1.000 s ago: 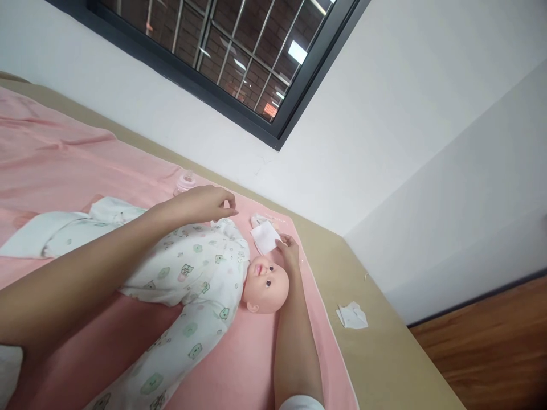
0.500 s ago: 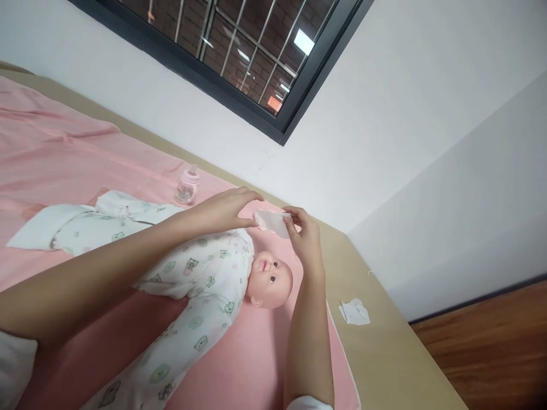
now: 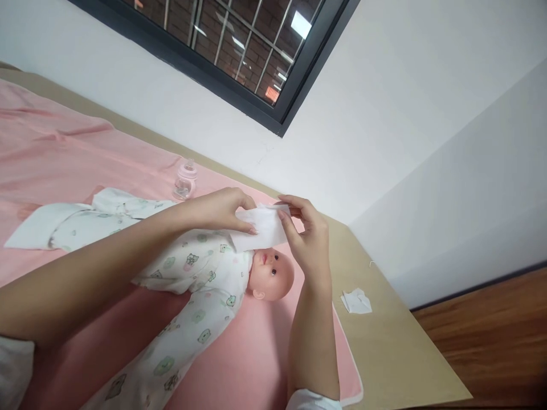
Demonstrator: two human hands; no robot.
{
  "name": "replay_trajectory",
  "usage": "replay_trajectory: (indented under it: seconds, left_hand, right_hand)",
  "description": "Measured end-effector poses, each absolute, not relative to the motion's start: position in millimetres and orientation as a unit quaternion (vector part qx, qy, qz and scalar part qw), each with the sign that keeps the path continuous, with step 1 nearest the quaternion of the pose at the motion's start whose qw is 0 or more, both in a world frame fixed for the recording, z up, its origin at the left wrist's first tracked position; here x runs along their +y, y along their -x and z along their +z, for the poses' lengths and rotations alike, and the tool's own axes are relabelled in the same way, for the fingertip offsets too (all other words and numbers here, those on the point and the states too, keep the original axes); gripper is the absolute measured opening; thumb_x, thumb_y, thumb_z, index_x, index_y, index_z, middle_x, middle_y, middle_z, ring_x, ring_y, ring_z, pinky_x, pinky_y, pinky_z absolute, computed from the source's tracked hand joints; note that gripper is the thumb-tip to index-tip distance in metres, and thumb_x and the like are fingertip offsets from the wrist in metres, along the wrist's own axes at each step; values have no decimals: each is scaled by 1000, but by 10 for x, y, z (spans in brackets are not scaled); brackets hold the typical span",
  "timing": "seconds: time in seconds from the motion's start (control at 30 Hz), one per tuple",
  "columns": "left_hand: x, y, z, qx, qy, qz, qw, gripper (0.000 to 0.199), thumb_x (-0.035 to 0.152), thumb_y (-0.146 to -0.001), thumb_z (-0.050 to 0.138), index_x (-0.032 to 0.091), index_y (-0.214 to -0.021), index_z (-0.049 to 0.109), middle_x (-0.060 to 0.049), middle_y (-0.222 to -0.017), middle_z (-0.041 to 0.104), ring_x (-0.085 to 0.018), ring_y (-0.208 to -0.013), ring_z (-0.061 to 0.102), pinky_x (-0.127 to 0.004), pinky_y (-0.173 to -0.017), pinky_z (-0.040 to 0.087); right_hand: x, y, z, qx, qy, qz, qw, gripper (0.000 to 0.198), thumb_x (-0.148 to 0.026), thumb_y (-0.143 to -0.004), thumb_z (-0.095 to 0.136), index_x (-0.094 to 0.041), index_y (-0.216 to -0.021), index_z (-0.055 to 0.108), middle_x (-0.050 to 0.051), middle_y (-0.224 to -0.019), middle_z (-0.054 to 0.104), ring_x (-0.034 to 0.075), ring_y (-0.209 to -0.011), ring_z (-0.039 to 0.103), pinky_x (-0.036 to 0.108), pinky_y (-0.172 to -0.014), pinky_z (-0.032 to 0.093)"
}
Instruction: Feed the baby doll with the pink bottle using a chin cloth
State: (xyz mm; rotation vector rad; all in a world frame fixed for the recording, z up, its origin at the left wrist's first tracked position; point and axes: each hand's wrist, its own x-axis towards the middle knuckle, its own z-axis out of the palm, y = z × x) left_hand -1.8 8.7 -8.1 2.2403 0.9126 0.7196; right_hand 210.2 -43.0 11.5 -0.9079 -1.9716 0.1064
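Observation:
Both hands grip a white tissue above the neck and head of a baby doll. My left hand pinches its left side between thumb and fingers. At the opposite side, the thumb and fingers of my right hand close on the tissue's edge. The doll lies on its back in a white sleepsuit printed with green animals. Its face is turned up, and part of its far side is hidden by my left arm and the tissue.
Beneath the doll spreads a pink blanket on a wooden surface. A small baby bottle stands beyond my left forearm. A crumpled white tissue lies to the right. The wall and window frame rise behind.
The tissue has been opened out wider and now hangs between both hands. My left thumb has come onto it, and the right hand has shifted slightly. The doll stays in place.

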Motion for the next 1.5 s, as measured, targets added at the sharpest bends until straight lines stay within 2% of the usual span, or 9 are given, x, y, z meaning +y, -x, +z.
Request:
replay_trajectory:
  seconds: [0.13,0.3,0.47,0.57,0.7,0.83,1.0,1.2,1.5]
  left_hand:
    - [37,44,-23,286,-846,287,345,29,48,-77,69,22,-90,75,-2,-105,73,-22,-93,67,-27,-76,48]
    - [-98,-1,68,294,-820,388,302,33,50,-77,68,22,-94,77,-3,-135,61,-27,-123,55,-30,-96,46]
    - [-164,-43,81,299,-778,455,314,43,50,-78,69,22,-110,73,-5,-127,67,-26,-116,60,-28,-89,47]
    - [-169,-45,81,359,-743,460,328,43,53,-77,69,17,-100,74,-6,-96,73,-24,-91,65,-27,-70,47]
    - [-152,-59,73,410,-746,417,319,35,49,-75,68,15,-78,69,-2,-66,63,-16,-66,57,-25,-58,40]
    - [-94,-108,-25,386,-796,299,359,28,44,-73,67,16,-69,62,0,-62,58,-14,-58,52,-25,-52,36]
    - [-17,-236,-237,360,-853,181,331,24,41,-72,64,18,-69,57,-1,-70,61,-19,-66,58,-27,-56,37]
    - [-9,-384,-381,361,-863,160,314,30,40,-72,62,20,-62,43,0,-63,50,-17,-60,49,-28,-55,31]
    - [-27,-452,-470,349,-885,179,250,23,34,-76,57,20,-62,45,-1,-62,54,-18,-59,49,-31,-56,28]
  right_hand:
    - [-375,-2139,81,-793,386,50,469,36,-36,-94,54,-31,-130,55,6,-122,65,18,-99,65,37,-88,57]
    - [-376,-2094,50,-784,404,95,461,57,-43,-94,56,-38,-146,33,6,-135,56,19,-98,65,37,-84,58]
    - [-404,-2025,46,-792,395,136,444,74,-47,-92,57,-41,-153,16,6,-141,50,17,-101,65,33,-82,59]
    - [-314,-2097,30,-785,401,149,448,76,-49,-90,60,-41,-153,18,7,-142,49,17,-100,65,33,-82,58]
    - [27,-2357,-107,-741,429,172,486,72,-40,-87,63,-37,-149,28,8,-139,52,14,-90,65,33,-85,56]
    - [491,-2711,-479,-680,495,193,506,62,-30,-81,63,-31,-139,41,7,-130,59,11,-78,61,34,-84,55]
    - [838,-3074,-1169,-591,614,232,468,59,-17,-70,60,-23,-128,51,6,-113,64,12,-77,61,32,-81,54]
    - [889,-3264,-1615,-550,666,262,430,46,-16,-64,61,-20,-110,59,1,-90,66,13,-77,61,32,-84,54]
    - [912,-3243,-1649,-567,656,261,424,39,-14,-69,54,-19,-107,61,3,-95,67,14,-86,64,33,-90,52]
